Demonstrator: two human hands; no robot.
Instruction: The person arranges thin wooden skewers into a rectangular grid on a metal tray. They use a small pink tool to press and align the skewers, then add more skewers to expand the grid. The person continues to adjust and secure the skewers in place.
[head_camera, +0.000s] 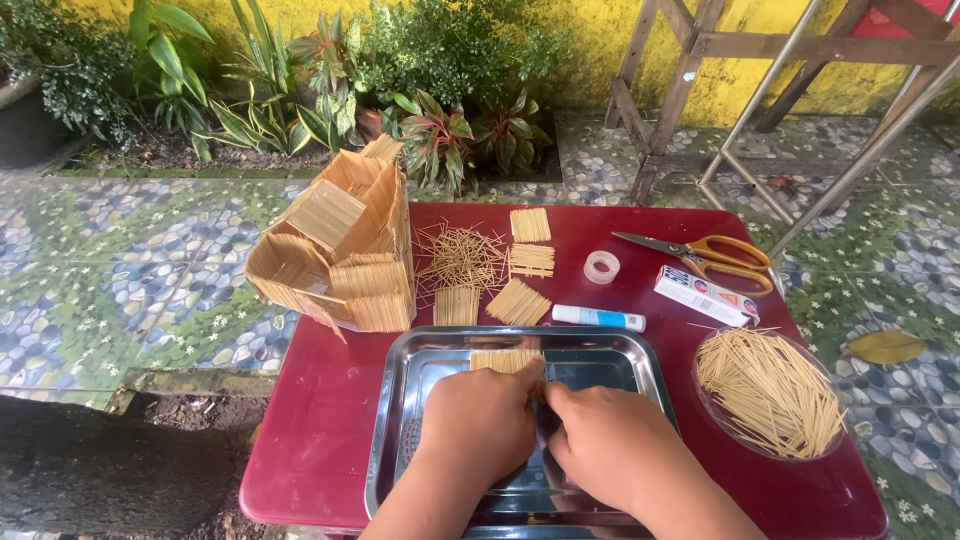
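Where the tiled patio meets a row of potted plants (440, 60), a dark red tabletop (320, 400) carries everything. Largest on it is a house model (345, 250) built of toothpicks, standing at the far left corner. Next comes a steel tray (610, 350) at the near edge, centred before the person. Both hands are inside it. The left hand (480, 425) is curled, knuckles up, its fingertips pressing on a flat panel (505, 360) of toothpicks laid side by side at the tray's far end. The right hand (600, 445) is curled just beside it, thumb touching the left; what it pinches is hidden, so I cannot tell whether it grasps anything.

Right of the tray sits a clear round bowl (770, 395) heaped with loose toothpicks. Beyond the tray lie four more finished panels (518, 300) and a loose scatter (460, 255) of toothpicks. Orange-handled scissors (710, 255) lie at the far right, with a small white box (705, 295) just near them. A white glue tube (598, 318) with a blue end lies along the tray's far rim, and a tape roll (601, 266) sits beyond it.
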